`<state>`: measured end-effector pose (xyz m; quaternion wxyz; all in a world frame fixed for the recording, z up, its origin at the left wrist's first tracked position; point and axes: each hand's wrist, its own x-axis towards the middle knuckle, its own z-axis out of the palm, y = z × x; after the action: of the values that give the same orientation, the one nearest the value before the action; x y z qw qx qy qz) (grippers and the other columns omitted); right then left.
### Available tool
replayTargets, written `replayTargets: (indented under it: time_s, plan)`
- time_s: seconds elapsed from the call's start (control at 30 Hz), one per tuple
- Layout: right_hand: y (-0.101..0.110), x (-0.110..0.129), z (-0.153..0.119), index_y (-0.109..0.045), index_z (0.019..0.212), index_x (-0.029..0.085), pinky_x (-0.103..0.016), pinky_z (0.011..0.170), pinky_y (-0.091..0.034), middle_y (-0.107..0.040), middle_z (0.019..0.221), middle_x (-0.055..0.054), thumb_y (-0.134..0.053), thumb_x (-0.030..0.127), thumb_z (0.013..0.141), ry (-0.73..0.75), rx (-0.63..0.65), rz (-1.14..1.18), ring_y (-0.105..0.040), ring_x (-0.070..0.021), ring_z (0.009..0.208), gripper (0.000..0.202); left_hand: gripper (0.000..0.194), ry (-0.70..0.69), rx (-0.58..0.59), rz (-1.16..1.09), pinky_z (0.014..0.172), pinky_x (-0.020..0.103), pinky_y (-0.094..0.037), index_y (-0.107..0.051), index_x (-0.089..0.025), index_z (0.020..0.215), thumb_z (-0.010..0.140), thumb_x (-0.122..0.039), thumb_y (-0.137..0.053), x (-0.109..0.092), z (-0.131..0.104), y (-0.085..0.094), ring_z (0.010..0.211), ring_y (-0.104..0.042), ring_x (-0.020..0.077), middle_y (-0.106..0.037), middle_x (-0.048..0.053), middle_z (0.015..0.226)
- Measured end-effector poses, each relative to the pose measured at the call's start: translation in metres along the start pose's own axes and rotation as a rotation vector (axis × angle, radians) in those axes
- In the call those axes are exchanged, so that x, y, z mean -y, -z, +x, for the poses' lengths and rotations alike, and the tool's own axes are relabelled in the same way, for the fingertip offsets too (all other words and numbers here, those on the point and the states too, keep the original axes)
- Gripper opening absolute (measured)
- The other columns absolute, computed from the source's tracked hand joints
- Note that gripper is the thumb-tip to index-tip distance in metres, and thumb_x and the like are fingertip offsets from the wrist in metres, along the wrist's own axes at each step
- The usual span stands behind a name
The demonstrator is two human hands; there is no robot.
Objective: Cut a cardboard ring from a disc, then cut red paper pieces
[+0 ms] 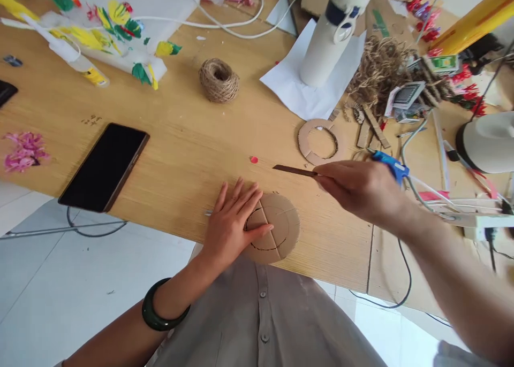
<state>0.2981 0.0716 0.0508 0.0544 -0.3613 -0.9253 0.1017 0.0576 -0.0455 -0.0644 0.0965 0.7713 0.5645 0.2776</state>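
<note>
A round cardboard disc [287,225] lies at the table's front edge, with a dark, partly cut circular line inside its rim and a straight crease across it. My left hand [233,222] rests flat on the disc's left part, fingers spread and thumb over the crease. Above and to the right of the disc, my right hand [353,185] is closed on a thin dark blade [294,170] that points left, clear of the cardboard. Behind the blade a cut cardboard ring [305,142] lies on the table.
A phone [105,166] lies left on the wooden table [180,142]. Farther back are a twine ball [219,80], a white bottle [327,40] on paper and a glue bottle [86,67]. A blue glue gun [390,165], cables and cardboard scraps are at the right.
</note>
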Motion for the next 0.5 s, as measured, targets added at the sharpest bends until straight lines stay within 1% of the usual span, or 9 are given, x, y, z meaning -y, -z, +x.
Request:
replayTargets:
  time_s: [0.03,0.1,0.17,0.2,0.27,0.33,0.4,0.5]
  plan:
    - [-0.010,-0.003,-0.007,-0.066,0.087,0.017,-0.027,0.055,-0.033,-0.062,0.069,-0.002,-0.046,0.028,0.097,-0.103,-0.079,0.097,-0.054,-0.0140,0.062,0.025,0.068,-0.019,0.000,0.003,0.118,0.060,-0.027,-0.045,-0.018,0.144,0.087,-0.050,-0.064,0.000,0.001,-0.001,0.142,-0.040,0.0337,-0.057,0.011,0.142]
    - [-0.032,-0.004,-0.021,-0.066,0.089,0.017,-0.024,0.055,-0.036,-0.061,0.067,0.000,-0.048,0.032,0.097,-0.330,-0.193,0.302,-0.051,-0.0117,0.058,0.025,0.067,-0.059,0.009,0.008,0.118,0.060,-0.028,-0.046,-0.017,0.143,0.087,-0.049,-0.065,0.001,0.004,-0.004,0.142,-0.039,0.0343,-0.058,0.011,0.142]
    - [-0.054,-0.003,-0.031,-0.066,0.086,0.017,-0.023,0.055,-0.038,-0.059,0.065,0.000,-0.048,0.037,0.097,-0.506,-0.318,0.400,-0.051,-0.0118,0.058,0.029,0.066,-0.097,0.021,0.011,0.118,0.060,-0.029,-0.047,-0.017,0.142,0.087,-0.049,-0.065,0.002,0.010,-0.008,0.142,-0.039,0.0348,-0.058,0.012,0.141]
    - [-0.064,-0.002,-0.034,-0.066,0.090,0.017,-0.023,0.054,-0.038,-0.059,0.065,0.000,-0.047,0.039,0.097,-0.569,-0.381,0.408,-0.051,-0.0122,0.059,0.030,0.065,-0.114,0.027,0.013,0.117,0.061,-0.029,-0.048,-0.017,0.142,0.088,-0.049,-0.064,0.003,0.015,-0.010,0.142,-0.039,0.0351,-0.058,0.012,0.141]
    - [-0.081,-0.001,-0.036,-0.066,0.095,0.017,-0.023,0.052,-0.038,-0.060,0.067,0.000,-0.042,0.040,0.098,-0.654,-0.472,0.358,-0.052,-0.0129,0.058,0.034,0.063,-0.147,0.038,0.017,0.116,0.062,-0.030,-0.050,-0.017,0.140,0.088,-0.048,-0.064,0.004,0.028,-0.016,0.141,-0.040,0.0357,-0.058,0.013,0.141]
    - [-0.093,-0.004,-0.036,-0.065,0.092,0.016,-0.023,0.053,-0.038,-0.061,0.067,-0.002,-0.036,0.038,0.099,-0.697,-0.537,0.294,-0.052,-0.0137,0.058,0.036,0.059,-0.184,0.045,0.026,0.116,0.063,-0.030,-0.054,-0.018,0.137,0.088,-0.048,-0.064,0.003,0.043,-0.024,0.140,-0.042,0.0364,-0.059,0.014,0.140]
    - [-0.100,-0.009,-0.036,-0.066,0.089,0.017,-0.024,0.055,-0.038,-0.061,0.068,-0.002,-0.037,0.034,0.098,-0.716,-0.582,0.215,-0.052,-0.0145,0.061,0.035,0.057,-0.213,0.051,0.038,0.116,0.065,-0.028,-0.057,-0.018,0.135,0.087,-0.047,-0.065,0.000,0.057,-0.030,0.138,-0.044,0.0373,-0.060,0.015,0.138]
    - [-0.102,-0.017,-0.040,-0.068,0.089,0.017,-0.027,0.063,-0.039,-0.066,0.080,-0.007,-0.041,0.029,0.096,-0.732,-0.634,0.066,-0.054,-0.0179,0.073,0.030,0.060,-0.241,0.068,0.037,0.116,0.065,-0.027,-0.055,-0.017,0.136,0.086,-0.047,-0.067,-0.005,0.071,-0.033,0.137,-0.046,0.0371,-0.059,0.016,0.139]
